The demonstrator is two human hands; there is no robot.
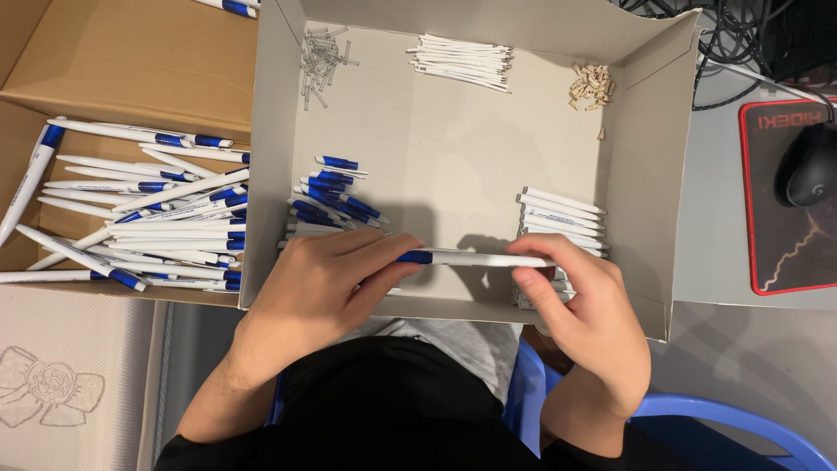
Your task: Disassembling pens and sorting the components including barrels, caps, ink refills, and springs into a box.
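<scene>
Both hands on one pen (pixel 475 258), held level across the near edge of the grey cardboard tray (pixel 453 157). My left hand (pixel 327 283) pinches the blue end; my right hand (pixel 580 301) closes fingers round the white barrel. In the tray: blue pen pieces (pixel 336 196) at 9 o'clock, white barrels (pixel 558 218) at 3 o'clock, springs (pixel 323 61) at 11 o'clock, white refills (pixel 462 61) at 12 o'clock, small tan parts (pixel 591 85) at 1 o'clock. Brown box (pixel 122 52) far at 9 o'clock holds a big heap of finished pens (pixel 148 209). My judgement: well along, yet parts remain in every pile. Mouse (pixel 811 166) on its mat (pixel 785 262), on the table (pixel 758 358).
</scene>
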